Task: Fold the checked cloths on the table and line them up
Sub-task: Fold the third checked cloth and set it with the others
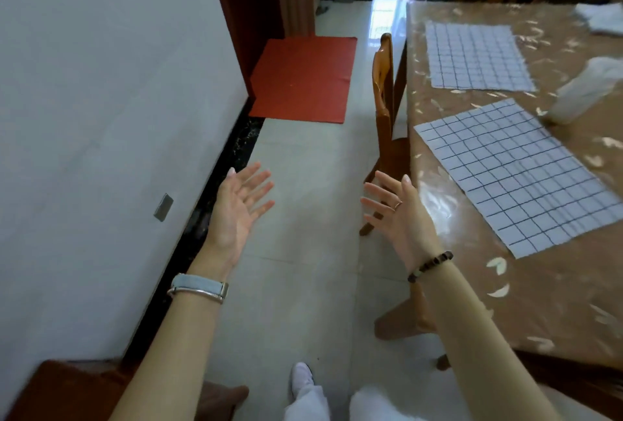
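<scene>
Over the tiled floor (303, 157), short of the desk's left edge, the person's left hand (236, 215) is raised with its fingers straight and spread, its palm turned inward, and it holds nothing. Facing it, the right hand (401, 218) is just as open and empty, and its back is close to the desk (539, 302) edge, in front of a wooden chair (382, 83) pushed in at that side. Both cloths lie to the right of both hands, so the right hand is much the nearer. The near checked cloth (519, 177) lies flat and unfolded, skewed to the desk edge, its long axis slanting away from the hands toward the right. The far checked cloth (477, 56) lies flat beyond it, apart from it and squarer to the edge. Judging from this, folding has not begun, and the likely first move is a rightward reach to the near cloth's closest long edge.
</scene>
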`<state>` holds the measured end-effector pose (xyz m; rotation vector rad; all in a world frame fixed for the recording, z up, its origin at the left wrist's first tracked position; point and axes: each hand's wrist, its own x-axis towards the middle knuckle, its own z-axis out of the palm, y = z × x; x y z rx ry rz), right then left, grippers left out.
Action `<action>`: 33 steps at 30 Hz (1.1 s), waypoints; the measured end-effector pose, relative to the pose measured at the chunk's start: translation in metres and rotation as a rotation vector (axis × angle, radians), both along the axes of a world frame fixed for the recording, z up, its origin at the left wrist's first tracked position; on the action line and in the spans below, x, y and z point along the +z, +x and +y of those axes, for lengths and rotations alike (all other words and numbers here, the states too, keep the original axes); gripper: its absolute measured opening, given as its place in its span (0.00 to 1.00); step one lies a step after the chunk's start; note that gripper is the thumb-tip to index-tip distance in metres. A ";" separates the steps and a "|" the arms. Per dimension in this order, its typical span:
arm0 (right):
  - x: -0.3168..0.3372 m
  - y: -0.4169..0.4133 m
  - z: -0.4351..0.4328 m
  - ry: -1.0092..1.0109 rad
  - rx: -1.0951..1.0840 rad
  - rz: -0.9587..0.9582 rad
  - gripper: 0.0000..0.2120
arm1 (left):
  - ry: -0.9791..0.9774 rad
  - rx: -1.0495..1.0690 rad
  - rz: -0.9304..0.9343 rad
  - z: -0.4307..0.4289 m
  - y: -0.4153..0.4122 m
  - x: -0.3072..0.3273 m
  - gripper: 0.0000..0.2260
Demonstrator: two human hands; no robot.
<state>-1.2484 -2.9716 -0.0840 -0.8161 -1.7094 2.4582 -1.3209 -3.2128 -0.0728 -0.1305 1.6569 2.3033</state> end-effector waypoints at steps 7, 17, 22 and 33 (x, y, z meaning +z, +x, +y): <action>-0.006 0.011 -0.006 -0.015 -0.219 -0.046 0.19 | 0.005 -0.218 0.012 0.016 -0.040 -0.013 0.21; -0.019 0.042 0.037 -0.049 -0.460 -0.033 0.22 | -0.009 -0.410 -0.003 0.075 -0.065 -0.036 0.21; -0.024 0.041 0.073 -0.028 -0.543 -0.026 0.21 | -0.021 -0.459 -0.011 0.118 -0.082 -0.037 0.21; -0.026 -0.002 0.169 -0.061 -0.635 -0.005 0.21 | -0.034 -0.610 0.009 0.248 -0.139 -0.027 0.21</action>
